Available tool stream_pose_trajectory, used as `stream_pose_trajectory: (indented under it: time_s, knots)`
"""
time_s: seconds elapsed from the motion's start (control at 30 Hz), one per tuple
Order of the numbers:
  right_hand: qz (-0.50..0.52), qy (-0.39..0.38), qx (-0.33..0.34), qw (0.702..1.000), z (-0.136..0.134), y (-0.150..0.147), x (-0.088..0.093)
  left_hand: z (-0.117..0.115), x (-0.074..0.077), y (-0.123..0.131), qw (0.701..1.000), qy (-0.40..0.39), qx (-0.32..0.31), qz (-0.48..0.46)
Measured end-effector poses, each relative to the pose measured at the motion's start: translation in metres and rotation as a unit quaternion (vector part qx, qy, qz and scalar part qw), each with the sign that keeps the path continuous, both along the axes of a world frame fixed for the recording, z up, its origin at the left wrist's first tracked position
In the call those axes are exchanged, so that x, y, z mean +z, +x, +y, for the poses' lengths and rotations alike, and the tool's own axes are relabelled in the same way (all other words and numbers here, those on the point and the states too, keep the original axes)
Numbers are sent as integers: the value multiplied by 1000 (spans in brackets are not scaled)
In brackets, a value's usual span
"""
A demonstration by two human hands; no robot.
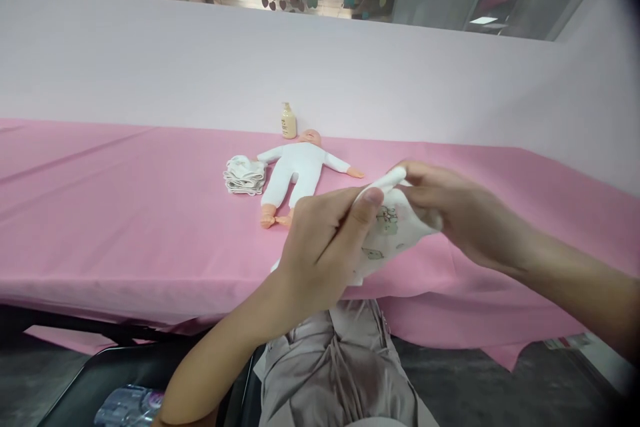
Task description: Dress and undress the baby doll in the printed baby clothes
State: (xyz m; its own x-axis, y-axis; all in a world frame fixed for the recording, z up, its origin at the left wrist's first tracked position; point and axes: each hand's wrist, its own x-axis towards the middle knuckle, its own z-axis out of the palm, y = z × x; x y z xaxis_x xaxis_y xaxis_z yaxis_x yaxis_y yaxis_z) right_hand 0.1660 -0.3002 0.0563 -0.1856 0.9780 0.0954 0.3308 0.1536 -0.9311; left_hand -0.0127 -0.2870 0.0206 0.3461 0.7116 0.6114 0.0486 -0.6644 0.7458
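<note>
Two bare hands share one piece of soft-looking white cloth printed with small grey-green figures (387,237), held up over the near edge of a table spread with a smooth pink cover (125,227). From where I stand, the left hand (320,247) has its thumb pressed on the cloth's upper edge, the fingers closed behind it; the right hand (445,210) pinches the far end, its grip narrow, some fingertips hidden by fabric.

That upper edge looks doubled into a thick band. To handle it well, I'd hold both pinches level and draw them apart lightly, so the band lies straight without stretching. The left thumb could then pin the fold while the right fingers run along it. The lower part hangs loose and could twist; shaking it out first seems wise. The white-suited baby doll with peach limbs (300,167) and the neat stack of folded off-white cloths (245,175) lie beyond, apart from the hands.
</note>
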Motion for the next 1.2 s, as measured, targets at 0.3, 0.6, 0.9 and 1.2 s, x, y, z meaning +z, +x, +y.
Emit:
stream_pose_trajectory:
  time_s: [0.3, 0.6, 0.9, 1.2]
  knots:
    - [8, -179, 16, 984, 9, 17, -53, 8, -45, 10, 959, -239, -146, 37]
    - [-98, -120, -45, 987, 4, 57, -68, 23, -36, 0, 976, -197, -84, -41]
    - [-134, 31, -137, 981, -5, 65, -53, 17, -38, 3, 970, 53, 108, 213]
    - [-318, 267, -158, 896, -16, 80, -58, 40, -31, -27, 923, 165, 212, 276]
